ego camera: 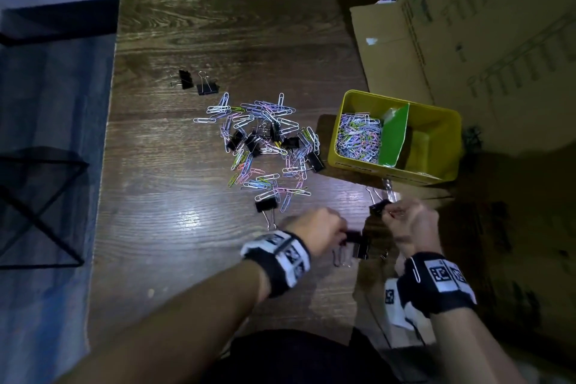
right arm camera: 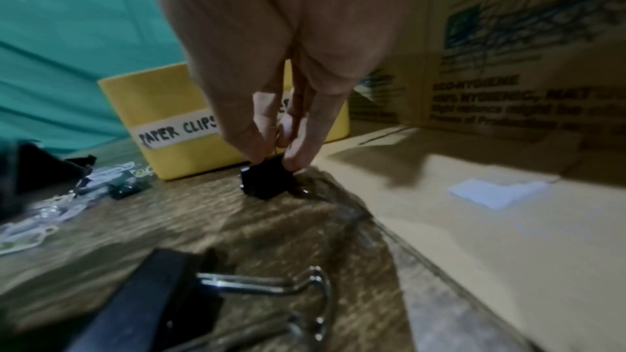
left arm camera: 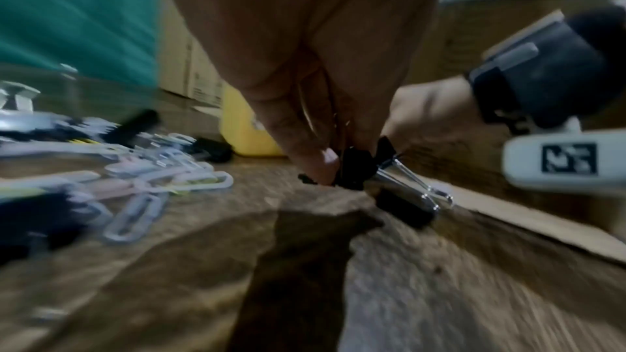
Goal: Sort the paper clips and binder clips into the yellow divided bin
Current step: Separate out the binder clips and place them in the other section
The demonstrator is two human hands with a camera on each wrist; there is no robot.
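near the yellow bin (ego camera: 442,146), my left hand (ego camera: 318,229) and right hand (ego camera: 408,221) each pinch a black binder clip (ego camera: 353,238).

Head looks down; wrists low, sharing the yellow bin (right arm camera: 176,106).

Dim wooden table (ego camera: 218,25) beside cardboard boxes (ego camera: 498,40).
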